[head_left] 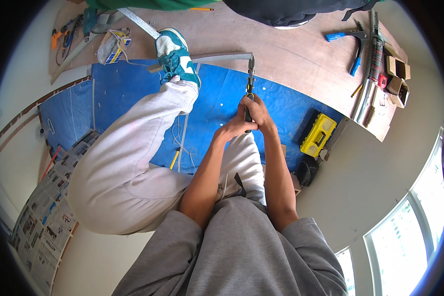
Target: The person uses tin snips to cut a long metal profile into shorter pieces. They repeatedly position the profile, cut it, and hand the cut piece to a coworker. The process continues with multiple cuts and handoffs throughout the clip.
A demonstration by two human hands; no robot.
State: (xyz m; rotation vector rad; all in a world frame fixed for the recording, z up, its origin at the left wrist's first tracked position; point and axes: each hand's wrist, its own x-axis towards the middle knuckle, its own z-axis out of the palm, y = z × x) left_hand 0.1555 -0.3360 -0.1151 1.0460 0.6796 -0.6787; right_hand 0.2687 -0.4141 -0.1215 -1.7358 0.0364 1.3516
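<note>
Both my hands are closed together around the dark handles of what look like metal snips, held upright in front of my body. My right hand wraps the handles from the right. My left hand grips lower down, against the right one. The tool's jaws meet the end of a thin grey metal strip; whether they bite into it cannot be made out. The strip runs left along the board's edge toward my green-and-white shoe, which is planted on or beside it.
Beyond lies a wooden platform with a blue-handled tool, metal profiles and small cardboard boxes. Blue sheeting spreads below, with a yellow toolbox at right. Someone in dark clothing is at the top edge.
</note>
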